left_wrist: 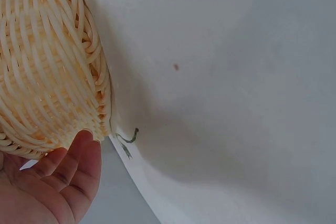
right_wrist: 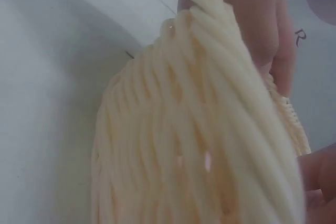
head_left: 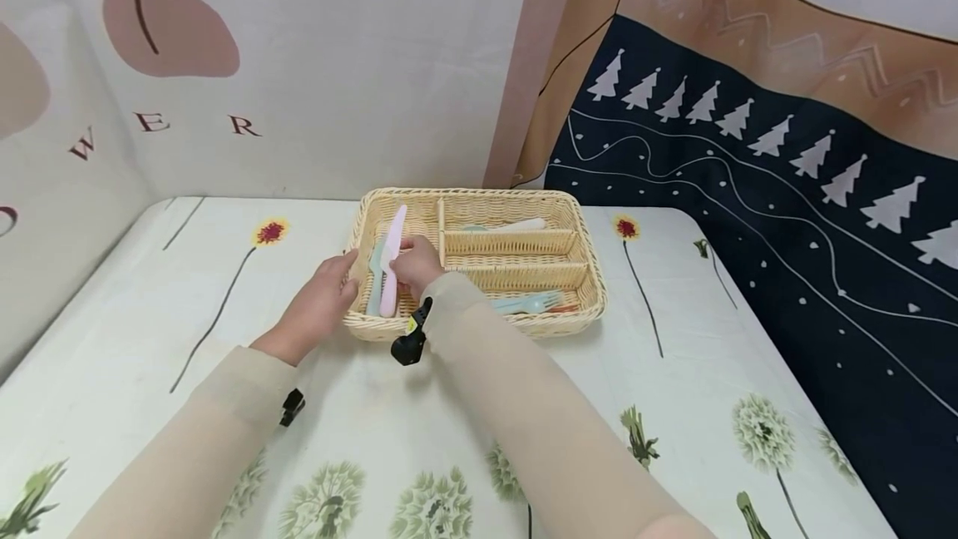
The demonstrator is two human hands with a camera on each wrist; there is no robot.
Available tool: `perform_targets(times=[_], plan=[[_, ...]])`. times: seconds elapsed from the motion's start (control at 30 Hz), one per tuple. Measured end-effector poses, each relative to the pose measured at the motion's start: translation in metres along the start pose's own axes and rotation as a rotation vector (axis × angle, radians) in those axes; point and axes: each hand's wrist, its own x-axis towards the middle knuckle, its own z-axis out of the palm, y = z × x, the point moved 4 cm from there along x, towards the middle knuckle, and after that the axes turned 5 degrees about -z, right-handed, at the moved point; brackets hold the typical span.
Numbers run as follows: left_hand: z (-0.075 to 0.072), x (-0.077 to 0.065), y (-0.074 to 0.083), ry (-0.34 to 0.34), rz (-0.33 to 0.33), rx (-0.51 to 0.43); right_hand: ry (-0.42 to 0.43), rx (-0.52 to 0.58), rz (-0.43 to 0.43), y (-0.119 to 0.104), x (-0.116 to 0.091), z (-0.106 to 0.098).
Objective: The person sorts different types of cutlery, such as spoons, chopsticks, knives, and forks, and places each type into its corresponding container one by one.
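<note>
A pink plastic knife (head_left: 394,244) slants over the left compartment of a wicker cutlery basket (head_left: 591,281), beside a light blue utensil (head_left: 375,277) whose kind is partly hidden. My right hand (head_left: 417,264) reaches into that compartment from the right, its thumb and fingers pinching the knife near its middle. At the basket's left end, my left hand (head_left: 325,294) grips the wall. The left wrist view shows the left fingers (left_wrist: 81,166) against the outside of the weave. In the right wrist view the basket wall (right_wrist: 173,129) hides most of the right hand (right_wrist: 319,182).
Light blue forks (head_left: 531,303) and a reddish-brown utensil (head_left: 566,308) lie in the front right compartment. A white handle (head_left: 524,224) shows in the back right one. The basket stands on a floral cloth (head_left: 674,406), near the printed curtain (head_left: 374,65) behind.
</note>
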Motion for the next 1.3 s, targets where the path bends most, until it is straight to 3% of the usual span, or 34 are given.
perform_targets(times=[0.4, 0.87, 1.07, 1.3], plan=[[0.001, 0.001, -0.001, -0.004, -0.020, -0.005, -0.015, 0.006, 0.016, 0.004, 0.002, 0.001], [0.001, 0.000, -0.001, 0.011, -0.018, 0.001, -0.009, -0.108, 0.002, 0.006, 0.005, 0.001], [0.002, -0.001, -0.001, 0.000, -0.019, 0.007, -0.023, -0.013, -0.009, 0.003, 0.000, 0.000], [0.000, -0.002, 0.001, 0.014, 0.013, 0.005, 0.018, 0.056, -0.046, -0.015, -0.009, -0.007]])
